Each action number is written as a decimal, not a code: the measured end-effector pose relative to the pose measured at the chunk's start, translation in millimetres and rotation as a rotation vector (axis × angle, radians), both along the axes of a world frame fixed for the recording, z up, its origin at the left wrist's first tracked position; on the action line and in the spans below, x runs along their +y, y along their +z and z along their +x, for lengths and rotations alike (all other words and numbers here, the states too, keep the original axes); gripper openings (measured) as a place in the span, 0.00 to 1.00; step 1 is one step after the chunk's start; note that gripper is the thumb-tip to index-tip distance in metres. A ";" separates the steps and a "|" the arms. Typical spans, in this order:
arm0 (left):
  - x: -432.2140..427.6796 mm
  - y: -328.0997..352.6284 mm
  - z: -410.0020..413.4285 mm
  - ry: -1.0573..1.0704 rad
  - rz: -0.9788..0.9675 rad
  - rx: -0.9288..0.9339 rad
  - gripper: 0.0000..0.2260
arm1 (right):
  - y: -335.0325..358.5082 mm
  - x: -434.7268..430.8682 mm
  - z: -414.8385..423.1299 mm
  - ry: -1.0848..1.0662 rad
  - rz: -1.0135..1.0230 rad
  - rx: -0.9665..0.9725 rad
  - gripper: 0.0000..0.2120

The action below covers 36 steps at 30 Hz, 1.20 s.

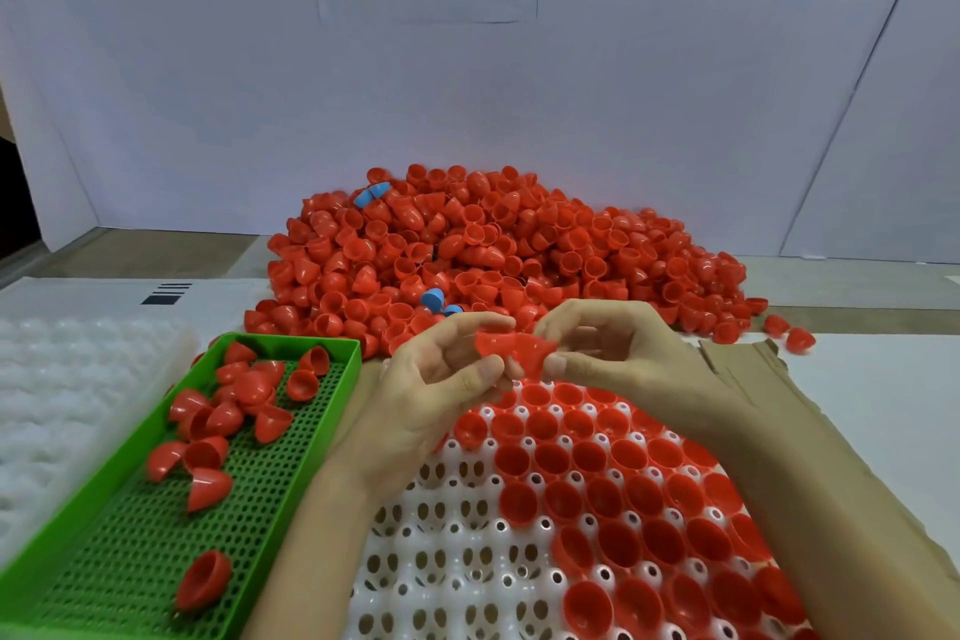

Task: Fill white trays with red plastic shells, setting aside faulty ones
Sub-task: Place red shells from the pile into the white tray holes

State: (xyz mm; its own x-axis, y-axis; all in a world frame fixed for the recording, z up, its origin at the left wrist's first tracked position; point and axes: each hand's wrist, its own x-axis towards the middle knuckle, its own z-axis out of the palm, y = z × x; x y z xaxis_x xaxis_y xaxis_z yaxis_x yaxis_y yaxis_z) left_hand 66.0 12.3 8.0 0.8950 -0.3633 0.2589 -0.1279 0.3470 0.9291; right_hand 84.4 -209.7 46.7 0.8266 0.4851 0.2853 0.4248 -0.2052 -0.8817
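A big heap of red plastic shells (498,250) lies at the back of the table. In front of me a white tray (447,551) holds red shells in its right and far cups; its left cups show bare holes. Above the tray's far edge, my left hand (441,390) and my right hand (618,353) meet. Each pinches red shells (511,351) between thumb and fingers, and the shells touch one another. How many shells each hand holds is unclear.
A green perforated bin (311,437) at the left holds several loose red shells. A stack of white trays (67,405) lies further left. A few blue shells (432,299) sit in the heap. Torn cardboard (743,364) lies at the right.
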 end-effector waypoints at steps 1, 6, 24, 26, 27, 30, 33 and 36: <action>-0.5 0.6 -0.2 0.020 -0.006 0.003 0.16 | 0.1 0.1 -0.5 -0.006 -0.007 0.000 0.05; -0.9 0.5 0.2 0.123 0.021 0.012 0.13 | 2.2 10.4 -5.6 -0.021 -0.030 0.034 0.12; 8.8 3.0 4.5 0.418 -0.098 -0.093 0.23 | 6.3 59.9 7.1 -0.178 -0.333 0.034 0.03; 13.0 1.5 6.5 0.592 -0.213 -0.023 0.19 | 2.1 71.3 9.7 -0.199 -0.398 -0.107 0.04; 16.2 0.0 7.7 0.665 -0.276 0.017 0.16 | 1.0 77.2 10.7 -0.197 -0.438 -0.181 0.03; 25.3 -4.2 9.4 0.820 -0.416 0.107 0.15 | -3.8 95.1 14.4 -0.135 -0.560 -0.339 0.03; 27.0 -5.4 11.0 0.882 -0.467 0.179 0.17 | -12.3 111.6 17.7 -0.111 -0.696 -0.453 0.04; 28.2 -6.1 13.8 0.901 -0.495 0.225 0.18 | -21.2 123.2 21.1 -0.087 -0.824 -0.499 0.06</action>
State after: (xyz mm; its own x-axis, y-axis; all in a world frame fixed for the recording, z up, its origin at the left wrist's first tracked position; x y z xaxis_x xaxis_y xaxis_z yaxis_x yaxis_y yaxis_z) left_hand 79.7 40.5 1.9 0.8275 0.5615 -0.0092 -0.3696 0.5568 0.7439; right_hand 105.5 -86.6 25.5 0.7448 0.6332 0.2107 0.6657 -0.7269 -0.1688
